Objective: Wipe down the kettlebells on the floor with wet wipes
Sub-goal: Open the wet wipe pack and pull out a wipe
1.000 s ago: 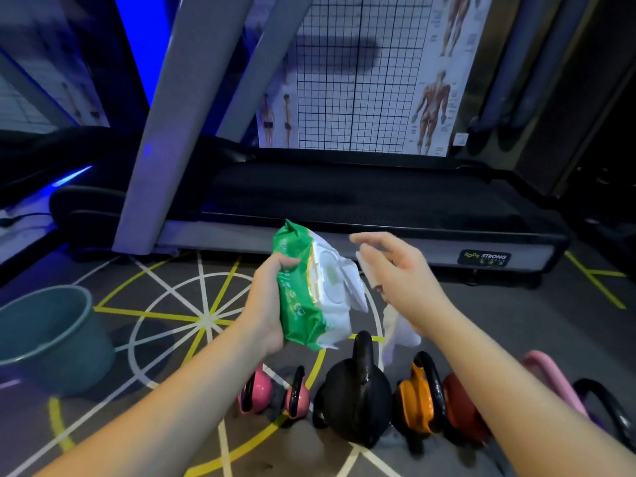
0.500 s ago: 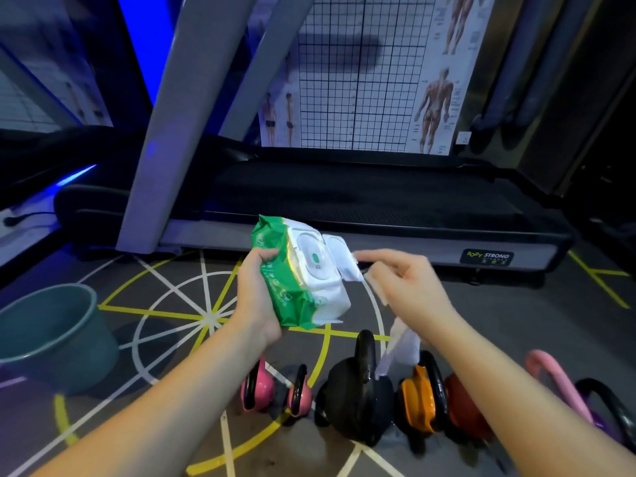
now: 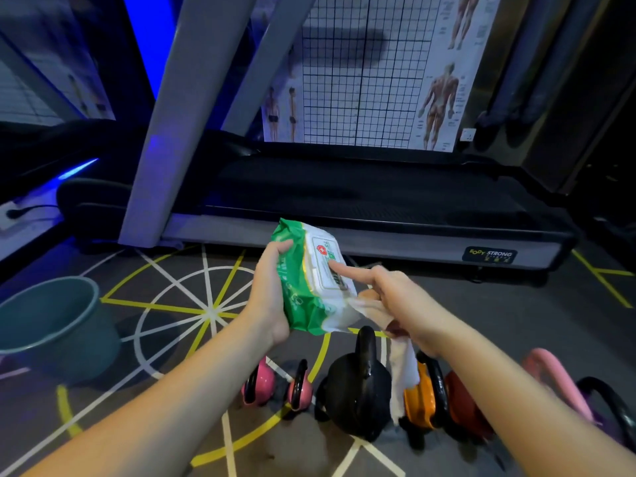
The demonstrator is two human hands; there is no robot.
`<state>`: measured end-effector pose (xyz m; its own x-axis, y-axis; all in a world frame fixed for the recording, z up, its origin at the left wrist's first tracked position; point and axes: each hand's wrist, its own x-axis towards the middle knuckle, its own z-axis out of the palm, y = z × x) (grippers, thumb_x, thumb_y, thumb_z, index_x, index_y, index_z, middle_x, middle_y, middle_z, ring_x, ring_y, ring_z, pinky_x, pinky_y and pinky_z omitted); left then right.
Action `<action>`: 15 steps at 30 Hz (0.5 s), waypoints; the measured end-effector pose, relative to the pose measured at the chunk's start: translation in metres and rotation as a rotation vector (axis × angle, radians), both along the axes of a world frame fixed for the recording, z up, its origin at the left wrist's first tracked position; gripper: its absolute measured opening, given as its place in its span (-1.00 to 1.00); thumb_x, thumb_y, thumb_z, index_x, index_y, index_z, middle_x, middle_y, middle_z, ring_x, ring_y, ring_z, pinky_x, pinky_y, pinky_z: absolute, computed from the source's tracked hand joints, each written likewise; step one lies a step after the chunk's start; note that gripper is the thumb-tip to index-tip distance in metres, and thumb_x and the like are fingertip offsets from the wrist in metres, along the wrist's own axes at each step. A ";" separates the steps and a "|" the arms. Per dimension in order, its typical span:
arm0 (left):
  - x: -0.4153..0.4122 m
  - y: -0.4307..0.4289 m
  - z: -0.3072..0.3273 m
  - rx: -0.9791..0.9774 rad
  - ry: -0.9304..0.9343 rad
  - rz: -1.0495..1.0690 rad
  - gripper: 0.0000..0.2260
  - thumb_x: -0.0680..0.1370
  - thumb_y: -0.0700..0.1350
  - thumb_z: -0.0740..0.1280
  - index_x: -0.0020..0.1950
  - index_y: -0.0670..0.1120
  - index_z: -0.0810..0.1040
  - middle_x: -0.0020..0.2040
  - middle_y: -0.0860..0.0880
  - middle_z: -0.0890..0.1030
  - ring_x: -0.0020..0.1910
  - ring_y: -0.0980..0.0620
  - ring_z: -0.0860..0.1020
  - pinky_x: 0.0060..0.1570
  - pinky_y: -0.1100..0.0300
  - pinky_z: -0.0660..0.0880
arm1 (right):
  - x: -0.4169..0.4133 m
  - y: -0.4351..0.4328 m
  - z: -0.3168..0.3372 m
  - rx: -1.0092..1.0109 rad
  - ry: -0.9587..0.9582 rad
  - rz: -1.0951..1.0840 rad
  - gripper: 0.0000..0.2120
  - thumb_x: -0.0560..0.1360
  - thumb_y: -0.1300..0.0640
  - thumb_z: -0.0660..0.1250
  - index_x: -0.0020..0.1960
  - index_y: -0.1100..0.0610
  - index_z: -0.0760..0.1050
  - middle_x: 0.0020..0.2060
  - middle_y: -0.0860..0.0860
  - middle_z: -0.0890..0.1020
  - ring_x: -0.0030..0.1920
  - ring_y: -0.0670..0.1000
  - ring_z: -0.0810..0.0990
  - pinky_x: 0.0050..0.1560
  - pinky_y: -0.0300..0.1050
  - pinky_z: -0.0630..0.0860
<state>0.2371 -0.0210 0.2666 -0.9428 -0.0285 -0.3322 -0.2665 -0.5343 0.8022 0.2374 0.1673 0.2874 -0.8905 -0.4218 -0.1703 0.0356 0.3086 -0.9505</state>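
My left hand [image 3: 272, 290] grips a green and white pack of wet wipes [image 3: 315, 287] in front of me. My right hand [image 3: 395, 304] presses its index finger on the pack's white lid and holds a white wipe [image 3: 402, 376] in its curled fingers; the wipe hangs down. Below on the floor stands a row of kettlebells: two small pink ones [image 3: 260, 385] [image 3: 299, 390], a large black one [image 3: 358, 387], an orange one [image 3: 421, 397], a red one [image 3: 464, 401], and a pink-handled one [image 3: 554, 380] at the right.
A teal bucket [image 3: 51, 325] stands on the floor at the left. A treadmill [image 3: 361, 201] with grey uprights runs across behind the kettlebells. The floor mat carries yellow and white lines. A black-handled purple kettlebell [image 3: 609, 414] sits at the far right.
The pack's lid was open while my right hand drew a wipe out; now the lid is down under my right index finger, and the wipe hangs from that hand.
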 end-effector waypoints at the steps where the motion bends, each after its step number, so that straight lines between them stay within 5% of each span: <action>1: 0.000 0.000 0.001 -0.009 0.000 -0.022 -0.58 0.55 0.20 0.29 0.21 -0.06 0.68 0.10 -0.17 0.71 0.08 -0.24 0.69 0.20 -0.19 0.56 | 0.000 -0.001 -0.002 0.067 0.057 0.009 -0.62 0.67 -0.06 0.02 0.27 -0.38 0.53 -0.50 -0.17 0.35 -0.46 -0.16 0.28 -0.34 -0.24 0.20; 3: -0.003 0.000 0.000 -0.050 0.000 -0.062 -0.55 0.50 0.22 0.41 0.24 -0.03 0.66 0.13 -0.18 0.70 0.11 -0.25 0.68 0.21 -0.24 0.54 | -0.002 -0.001 -0.003 0.160 0.136 0.019 -0.61 0.67 -0.01 0.06 0.31 -0.41 0.47 -0.36 -0.31 0.53 -0.46 -0.29 0.41 -0.42 -0.41 0.28; 7: -0.010 -0.002 -0.008 -0.181 -0.014 -0.050 -0.56 0.41 -0.11 0.58 0.26 -0.13 0.62 0.12 -0.25 0.69 0.06 -0.28 0.68 0.10 -0.37 0.57 | -0.007 0.000 -0.010 0.209 0.153 0.039 -0.53 0.62 0.14 0.13 0.33 -0.38 0.47 0.00 -0.21 0.64 -0.52 -0.30 0.43 -0.48 -0.48 0.30; 9: -0.015 -0.002 -0.012 -0.212 -0.036 -0.022 -0.63 0.43 -0.21 0.55 0.22 -0.15 0.61 0.05 -0.23 0.71 0.01 -0.27 0.70 0.03 -0.32 0.61 | -0.009 0.000 -0.015 0.176 0.127 0.036 -0.53 0.61 0.20 0.16 0.30 -0.30 0.53 -0.28 -0.33 0.62 -0.53 -0.29 0.43 -0.49 -0.47 0.29; 12: -0.025 0.000 -0.018 -0.213 -0.064 0.006 -0.75 0.49 -0.23 0.49 0.16 -0.15 0.62 -0.01 -0.20 0.73 -0.03 -0.22 0.71 -0.03 -0.22 0.65 | -0.024 0.002 -0.024 0.049 0.111 -0.101 -0.65 0.62 0.17 0.22 0.21 -0.20 0.62 -0.42 -0.16 0.54 -0.56 -0.19 0.35 -0.49 -0.38 0.27; 15: -0.038 0.002 -0.023 -0.215 -0.079 0.011 -0.74 0.51 -0.23 0.48 0.19 -0.17 0.61 -0.02 -0.17 0.74 -0.10 -0.15 0.73 -0.22 -0.09 0.66 | -0.049 0.009 -0.038 0.056 -0.005 -0.275 -0.76 0.56 -0.18 0.34 0.11 -0.12 0.66 -0.46 -0.09 0.38 -0.53 -0.11 0.22 -0.51 -0.23 0.17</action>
